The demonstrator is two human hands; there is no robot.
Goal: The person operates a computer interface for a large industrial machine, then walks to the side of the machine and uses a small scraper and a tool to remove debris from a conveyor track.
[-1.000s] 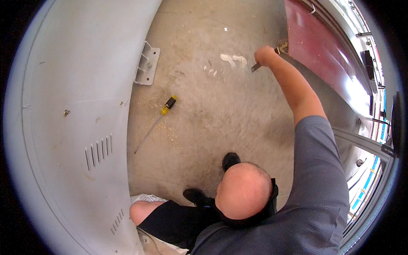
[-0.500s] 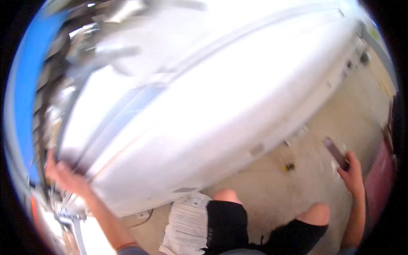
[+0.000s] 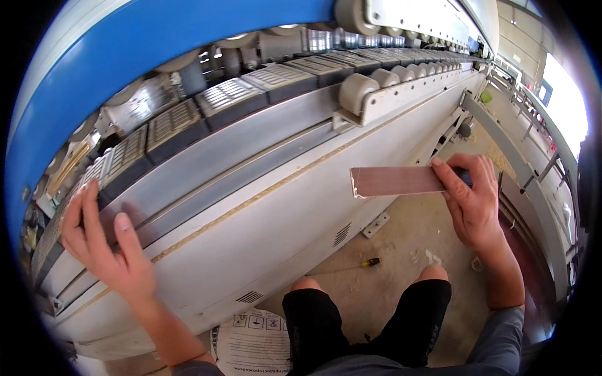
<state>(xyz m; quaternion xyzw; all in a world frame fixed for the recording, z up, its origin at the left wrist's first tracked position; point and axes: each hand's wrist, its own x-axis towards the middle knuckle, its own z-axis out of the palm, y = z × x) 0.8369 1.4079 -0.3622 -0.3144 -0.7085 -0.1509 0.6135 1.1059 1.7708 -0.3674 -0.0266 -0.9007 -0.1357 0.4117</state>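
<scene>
My right hand (image 3: 475, 197) grips a flat reddish-brown strip (image 3: 398, 181) by one end. The strip points left in front of the machine's white side panel (image 3: 269, 232), and whitish residue clings to its far end. Something dark blue shows partly behind my fingers; I cannot make out what it is. At the left, my left hand (image 3: 110, 244) is open, its fingers spread over the metal rail (image 3: 219, 144). Its fingertips reach the row of ribbed track pads (image 3: 232, 94), apparently touching their edge.
A blue beam (image 3: 188, 31) runs above the pads. White rollers (image 3: 357, 94) on a bracket line the rail. A screwdriver (image 3: 370, 262) lies on the floor by the panel. Below sits a printed white sack (image 3: 251, 344) beside my knees. A grey metal frame (image 3: 508, 144) stands at right.
The view has turned and sharpened, bringing the track and rollers into sight. My right hand has lifted the strip from low at the right up to the machine. My left hand stays at the machine's left.
</scene>
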